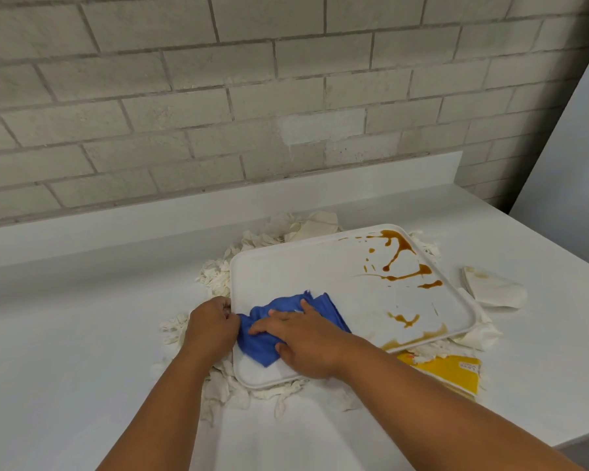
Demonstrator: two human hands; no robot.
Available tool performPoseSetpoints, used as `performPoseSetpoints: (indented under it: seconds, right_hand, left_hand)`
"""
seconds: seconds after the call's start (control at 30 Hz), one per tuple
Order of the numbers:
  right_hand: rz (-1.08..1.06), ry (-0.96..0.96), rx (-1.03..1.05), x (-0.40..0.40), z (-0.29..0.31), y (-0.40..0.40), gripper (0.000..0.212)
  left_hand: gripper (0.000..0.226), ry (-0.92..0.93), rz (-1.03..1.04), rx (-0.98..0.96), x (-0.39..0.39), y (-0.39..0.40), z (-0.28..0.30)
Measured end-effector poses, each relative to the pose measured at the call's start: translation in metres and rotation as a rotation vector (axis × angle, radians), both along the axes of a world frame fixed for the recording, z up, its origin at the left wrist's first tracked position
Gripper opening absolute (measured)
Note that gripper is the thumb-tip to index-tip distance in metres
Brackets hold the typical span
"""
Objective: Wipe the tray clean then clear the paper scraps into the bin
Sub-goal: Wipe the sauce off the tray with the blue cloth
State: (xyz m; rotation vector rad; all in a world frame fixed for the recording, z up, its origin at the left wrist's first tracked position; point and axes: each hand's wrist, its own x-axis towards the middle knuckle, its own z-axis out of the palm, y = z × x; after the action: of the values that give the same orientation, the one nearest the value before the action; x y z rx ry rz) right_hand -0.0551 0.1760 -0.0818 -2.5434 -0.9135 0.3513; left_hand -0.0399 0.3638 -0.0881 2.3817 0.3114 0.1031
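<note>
- From the head camera: a white plastic tray [306,266] with rounded corners and a raised rim lies flat on the smooth white bench [65,334], close to a pale brick wall [218,96].
- Glossy brown sauce streaks [402,260] mark the tray's far right part.
- The right hand [306,345] presses flat, fingers spread, on a crumpled blue cloth [262,348] at the tray's near left corner.
- The left hand [211,328] has its grip clamped on the cloth's left end at the tray's edge.
- Torn white paper scraps [215,277] ring the tray; a folded napkin [493,290] lies to the right, and a yellow wrapper [449,372] pokes out from under the near edge.
</note>
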Motion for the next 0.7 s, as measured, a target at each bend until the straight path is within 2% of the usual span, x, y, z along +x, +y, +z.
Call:
performPoseSetpoints:
  seconds: [0.13,0.23,0.37,0.7]
  right_hand:
    - [0.085,-0.010,-0.052,-0.015,0.003,0.005,0.052]
    - [0.114,-0.009,-0.015,-0.023,0.007,0.001,0.050]
    - [0.085,0.042,0.041,-0.025,0.006,-0.015,0.051]
    - [-0.047,0.195,0.059,-0.005,0.000,-0.097,0.051]
  left_hand:
    - [0.013,0.001,-0.006,0.030,0.000,-0.002,-0.001]
    - [0.018,-0.002,0.000,0.105,0.000,-0.005,-0.001]
    - [0.016,0.002,0.003,0.200,0.001,-0.009,0.000]
    - [0.012,0.001,0.016,0.213,0.000,-0.009,0.001]
